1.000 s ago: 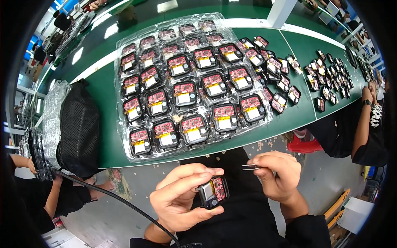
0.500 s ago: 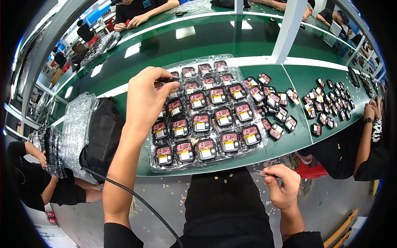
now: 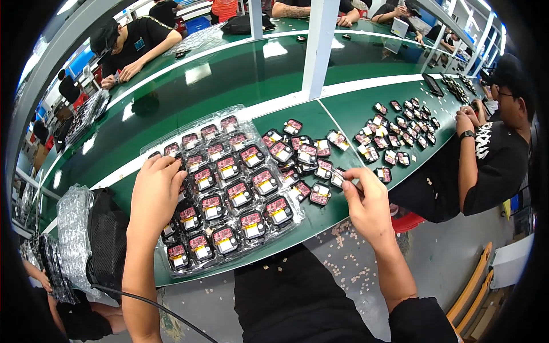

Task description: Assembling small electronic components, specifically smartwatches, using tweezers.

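Note:
A clear plastic tray (image 3: pixel 269 228) holds rows of small black-cased electronic modules (image 3: pixel 227 167) with pink boards and white-and-yellow labels. Over the tray's left side reaches my left hand (image 3: pixel 153 191), its fingers bent down and close together among the pockets. The back of that hand hides whatever is between the fingertips. My right hand (image 3: pixel 370 200) pinches a thin pair of tweezers (image 3: pixel 327 168), its tips pointing left over a loose heap of the same modules (image 3: pixel 307 153). This heap lies just right of the tray on the green table.
Another loose heap of modules (image 3: pixel 394 128) lies farther right, beside a seated co-worker (image 3: pixel 503 148). A grey post (image 3: pixel 320 51) rises behind the tray. Stacked clear trays (image 3: pixel 74 228) and a black mesh bag (image 3: pixel 108 234) stand at left, with a black cable running below.
The view has swung right. My left hand, which pinched a dark module above the tray, is now down at its left side. My right hand has come up with the tweezers to the loose heap.

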A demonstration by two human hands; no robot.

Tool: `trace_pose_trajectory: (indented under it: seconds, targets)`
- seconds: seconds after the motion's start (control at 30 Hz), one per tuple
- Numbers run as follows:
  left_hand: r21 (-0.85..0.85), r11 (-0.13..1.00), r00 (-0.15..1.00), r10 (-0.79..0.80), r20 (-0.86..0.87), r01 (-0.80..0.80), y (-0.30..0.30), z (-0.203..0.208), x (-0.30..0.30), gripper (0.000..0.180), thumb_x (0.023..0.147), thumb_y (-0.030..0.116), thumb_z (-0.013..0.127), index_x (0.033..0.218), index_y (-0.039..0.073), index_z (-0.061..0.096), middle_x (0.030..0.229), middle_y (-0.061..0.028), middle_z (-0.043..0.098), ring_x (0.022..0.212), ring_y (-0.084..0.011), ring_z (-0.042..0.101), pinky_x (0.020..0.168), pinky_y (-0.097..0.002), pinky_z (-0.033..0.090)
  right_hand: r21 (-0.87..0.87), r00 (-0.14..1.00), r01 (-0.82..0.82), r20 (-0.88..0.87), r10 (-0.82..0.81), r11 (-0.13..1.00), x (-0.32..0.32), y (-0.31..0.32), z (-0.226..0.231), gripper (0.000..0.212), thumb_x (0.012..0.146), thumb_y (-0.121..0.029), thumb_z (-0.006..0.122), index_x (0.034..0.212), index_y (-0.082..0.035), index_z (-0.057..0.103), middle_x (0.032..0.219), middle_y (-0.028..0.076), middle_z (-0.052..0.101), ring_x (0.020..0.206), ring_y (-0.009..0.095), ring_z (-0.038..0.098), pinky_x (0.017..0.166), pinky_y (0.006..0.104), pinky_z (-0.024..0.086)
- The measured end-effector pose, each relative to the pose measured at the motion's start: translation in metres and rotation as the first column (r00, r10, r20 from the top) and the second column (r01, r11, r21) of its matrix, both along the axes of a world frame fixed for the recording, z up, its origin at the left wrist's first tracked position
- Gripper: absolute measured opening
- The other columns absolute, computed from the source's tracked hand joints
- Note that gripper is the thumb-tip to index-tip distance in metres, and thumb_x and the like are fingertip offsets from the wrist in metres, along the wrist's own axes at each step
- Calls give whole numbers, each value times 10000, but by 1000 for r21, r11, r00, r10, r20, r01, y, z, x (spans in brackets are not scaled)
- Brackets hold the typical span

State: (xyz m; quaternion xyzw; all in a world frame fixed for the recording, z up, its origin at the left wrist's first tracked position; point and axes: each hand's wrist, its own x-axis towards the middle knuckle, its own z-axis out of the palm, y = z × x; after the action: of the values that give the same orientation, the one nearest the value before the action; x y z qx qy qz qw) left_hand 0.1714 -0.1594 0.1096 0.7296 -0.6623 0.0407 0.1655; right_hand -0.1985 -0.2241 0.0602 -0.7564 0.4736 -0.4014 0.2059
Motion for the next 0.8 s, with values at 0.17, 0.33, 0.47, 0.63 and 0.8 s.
trace_pose_trajectory:
  seconds: [0.17, 0.33, 0.47, 0.63, 0.8]
  targets:
    - [264, 964, 998, -28, 54, 13, 10, -7, -1, 612, 1037, 357, 547, 1477, -56, 440, 1552, -243, 422, 1493, -445, 293, 1218, -548, 210, -134, 946, 174, -252, -204, 976, -11, -63, -5, 265, 922, -133, 672, 1152, -3, 642, 1097, 175, 623, 900, 394, 671, 781, 465, 541]
    - [6, 1000, 994, -20, -108, 21, 16, -6, -8, 647, 1033, 394, 557, 1508, -21, 414, 1563, -245, 403, 1511, -430, 260, 1234, -527, 174, -140, 927, 51, -361, -99, 989, -9, -104, -9, 421, 838, -157, 738, 1197, 36, 633, 1221, 203, 651, 1045, 401, 656, 932, 467, 513]
    - [-250, 954, 960, -216, -179, 168, 34, 9, -41, 604, 983, 353, 644, 1426, -33, 503, 1488, -236, 481, 1452, -459, 351, 1205, -519, 256, 15, 895, 58, -443, -45, 998, -9, -115, -4, 425, 832, -139, 729, 1209, 33, 637, 1135, 212, 683, 1042, 386, 663, 925, 449, 521]
    - [-517, 791, 871, -465, -160, 327, 63, 2, -83, 363, 867, 163, 764, 1173, -16, 688, 1178, -212, 665, 1154, -405, 646, 986, -480, 518, -138, 992, 50, -112, -66, 989, -6, -76, 12, 419, 814, -93, 787, 1192, 22, 646, 1085, 176, 694, 917, 293, 693, 826, 376, 560]
    - [-445, 854, 449, -520, -726, 270, 88, -11, -132, 410, 915, 90, 727, 1271, -82, 621, 1217, -273, 664, 1099, -343, 690, 925, -400, 577, -109, 913, -318, 231, 335, 942, 24, 24, 28, 543, 704, -51, 893, 1178, 3, 635, 1078, 123, 718, 498, 14, 351, 479, 196, 343]
